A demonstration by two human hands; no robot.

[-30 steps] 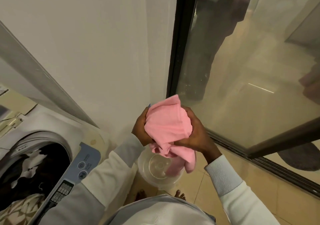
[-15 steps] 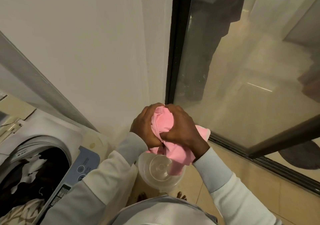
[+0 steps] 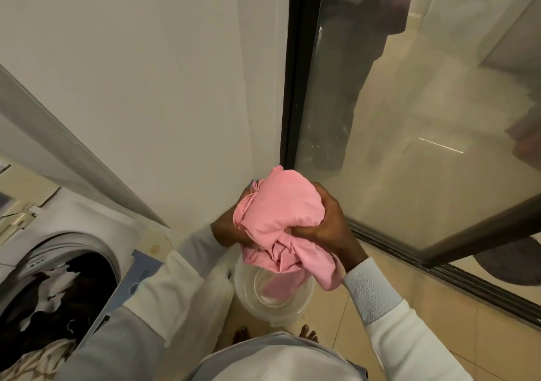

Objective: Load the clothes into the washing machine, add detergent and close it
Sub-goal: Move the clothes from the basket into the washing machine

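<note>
Both hands hold a bunched pink cloth [image 3: 281, 213] in front of my chest. My left hand [image 3: 227, 231] grips its left side, mostly hidden behind the fabric. My right hand [image 3: 330, 222] grips the right side with fingers curled into the folds. A tail of the cloth hangs down into a clear plastic bucket [image 3: 248, 301] on the floor below. The top-loading washing machine [image 3: 96, 251] stands at the lower left, its drum open with dark, white and patterned clothes [image 3: 52, 301] inside.
A white wall rises ahead. A sliding glass door with a dark frame [image 3: 301, 87] fills the right side, its track [image 3: 439, 275] running along the beige tiled floor. The machine's blue control panel [image 3: 137, 275] lies under my left sleeve. My bare toes [image 3: 307, 331] show below the bucket.
The hands squeezed the pink cloth into a tight ball half a second ago; now the bundle is looser and larger again, raised slightly above the bucket.
</note>
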